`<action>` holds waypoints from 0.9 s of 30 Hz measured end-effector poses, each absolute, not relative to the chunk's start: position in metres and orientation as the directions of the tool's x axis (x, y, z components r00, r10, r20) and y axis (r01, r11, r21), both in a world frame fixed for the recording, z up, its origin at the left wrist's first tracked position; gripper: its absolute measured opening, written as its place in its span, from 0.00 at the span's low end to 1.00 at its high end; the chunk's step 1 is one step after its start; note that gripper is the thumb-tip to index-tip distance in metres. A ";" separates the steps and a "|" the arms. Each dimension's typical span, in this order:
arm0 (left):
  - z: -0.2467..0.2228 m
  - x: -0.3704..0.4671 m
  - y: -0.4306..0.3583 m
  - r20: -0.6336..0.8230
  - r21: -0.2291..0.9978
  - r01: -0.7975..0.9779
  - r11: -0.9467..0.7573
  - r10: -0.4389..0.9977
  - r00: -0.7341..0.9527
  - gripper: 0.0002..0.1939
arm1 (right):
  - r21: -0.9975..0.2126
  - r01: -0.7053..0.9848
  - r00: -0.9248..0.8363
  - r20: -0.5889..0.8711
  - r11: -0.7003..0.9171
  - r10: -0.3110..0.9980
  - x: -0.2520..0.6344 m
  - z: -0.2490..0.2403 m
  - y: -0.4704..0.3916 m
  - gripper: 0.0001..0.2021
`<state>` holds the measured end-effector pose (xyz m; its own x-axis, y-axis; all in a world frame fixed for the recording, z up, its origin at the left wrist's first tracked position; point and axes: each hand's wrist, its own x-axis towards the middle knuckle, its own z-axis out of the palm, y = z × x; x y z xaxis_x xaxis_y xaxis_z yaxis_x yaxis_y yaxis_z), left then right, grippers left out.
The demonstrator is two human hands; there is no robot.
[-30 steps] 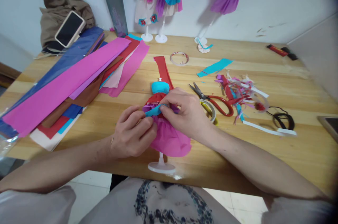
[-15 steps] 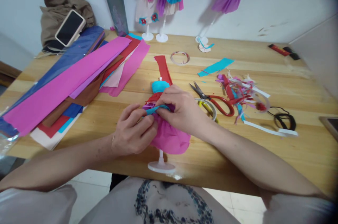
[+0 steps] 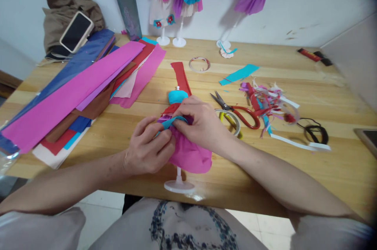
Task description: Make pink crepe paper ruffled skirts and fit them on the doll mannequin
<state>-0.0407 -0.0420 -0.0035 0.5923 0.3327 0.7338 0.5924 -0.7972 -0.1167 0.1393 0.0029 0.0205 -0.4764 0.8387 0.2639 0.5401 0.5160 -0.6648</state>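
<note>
A small dress form [image 3: 179,187] on a white round foot lies before me near the table's front edge. It wears a crepe paper dress with a blue top [image 3: 178,96], a red waist and a pink skirt [image 3: 193,156]. Over the waist, my left hand [image 3: 151,146] is closed, pinching one end of a blue crepe paper strip [image 3: 171,122]. My right hand [image 3: 200,122] pinches the strip's other end and rests against the dress. Fingers hide part of the waist. A red paper strip [image 3: 180,75] lies just beyond the dress top.
To the right lie red-handled scissors [image 3: 243,114], a tape roll [image 3: 235,120], paper scraps [image 3: 265,103] and black cord [image 3: 316,134]. Stacked crepe paper [image 3: 79,89] covers the left. At the back stand a bottle [image 3: 125,4] and several dressed forms [image 3: 163,10].
Both hands stay at the dress waist with the blue strip between them. The whole view has shifted very slightly; the strip's bend looks a little different.
</note>
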 end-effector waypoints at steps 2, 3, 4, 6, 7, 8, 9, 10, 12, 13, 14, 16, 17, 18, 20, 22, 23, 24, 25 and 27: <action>-0.003 -0.041 -0.042 0.734 -0.118 0.591 -0.798 0.331 0.593 0.09 | -0.669 0.538 -0.471 0.265 0.512 0.842 0.139 0.020 0.003 0.08; -0.003 -0.041 -0.042 0.734 -0.119 0.592 -0.797 0.331 0.592 0.10 | -0.672 0.536 -0.468 0.267 0.511 0.842 0.139 0.020 0.003 0.08; -0.003 -0.041 -0.042 0.735 -0.121 0.595 -0.795 0.331 0.592 0.10 | -0.673 0.535 -0.465 0.270 0.511 0.843 0.139 0.020 0.003 0.08; -0.002 -0.041 -0.042 0.738 -0.125 0.602 -0.788 0.332 0.587 0.10 | -0.672 0.538 -0.460 0.273 0.510 0.845 0.138 0.020 0.003 0.08; -0.002 -0.041 -0.042 0.739 -0.127 0.605 -0.786 0.332 0.586 0.10 | -0.670 0.541 -0.458 0.272 0.508 0.846 0.138 0.020 0.002 0.08; -0.002 -0.040 -0.042 0.740 -0.128 0.606 -0.785 0.331 0.585 0.10 | -0.669 0.544 -0.456 0.270 0.506 0.848 0.138 0.021 0.002 0.08; -0.002 -0.041 -0.042 0.739 -0.129 0.606 -0.785 0.331 0.587 0.10 | -0.669 0.546 -0.455 0.267 0.504 0.849 0.138 0.021 0.002 0.08; -0.002 -0.041 -0.042 0.738 -0.130 0.605 -0.786 0.331 0.588 0.10 | -0.671 0.547 -0.454 0.265 0.501 0.851 0.138 0.021 0.002 0.08; -0.002 -0.041 -0.042 0.732 -0.136 0.602 -0.787 0.330 0.596 0.11 | -0.673 0.547 -0.452 0.262 0.498 0.852 0.137 0.021 0.002 0.08; -0.001 -0.041 -0.042 0.731 -0.138 0.602 -0.786 0.329 0.598 0.11 | -0.673 0.549 -0.451 0.261 0.496 0.853 0.137 0.021 0.002 0.08; -0.001 -0.041 -0.042 0.731 -0.141 0.603 -0.785 0.329 0.598 0.11 | -0.672 0.551 -0.449 0.261 0.495 0.854 0.137 0.021 0.002 0.09; -0.001 -0.041 -0.042 0.733 -0.141 0.606 -0.783 0.329 0.596 0.12 | -0.665 0.560 -0.444 0.263 0.494 0.857 0.137 0.021 0.001 0.09; -0.001 -0.041 -0.042 0.733 -0.139 0.607 -0.783 0.330 0.594 0.12 | -0.661 0.565 -0.441 0.265 0.495 0.857 0.137 0.021 0.001 0.09; -0.001 -0.041 -0.042 0.733 -0.138 0.607 -0.783 0.331 0.594 0.12 | -0.657 0.568 -0.439 0.268 0.496 0.858 0.137 0.021 0.001 0.09; -0.002 -0.040 -0.042 0.733 -0.134 0.605 -0.785 0.333 0.594 0.11 | -0.653 0.570 -0.436 0.274 0.498 0.857 0.137 0.020 0.002 0.09; -0.002 -0.040 -0.042 0.734 -0.130 0.603 -0.787 0.332 0.592 0.11 | -0.656 0.566 -0.434 0.279 0.500 0.857 0.137 0.020 0.002 0.09; -0.002 -0.040 -0.042 0.733 -0.130 0.603 -0.787 0.332 0.593 0.11 | -0.657 0.564 -0.434 0.280 0.500 0.857 0.137 0.020 0.002 0.09; -0.002 -0.040 -0.042 0.735 -0.131 0.603 -0.787 0.331 0.592 0.11 | -0.659 0.563 -0.433 0.280 0.500 0.857 0.137 0.020 0.002 0.09; -0.003 -0.039 -0.042 0.734 -0.133 0.603 -0.787 0.330 0.593 0.11 | -0.660 0.562 -0.433 0.280 0.499 0.857 0.137 0.020 0.003 0.08; -0.003 -0.039 -0.041 0.733 -0.136 0.602 -0.787 0.329 0.595 0.10 | -0.661 0.563 -0.426 0.283 0.497 0.859 0.137 0.019 0.003 0.08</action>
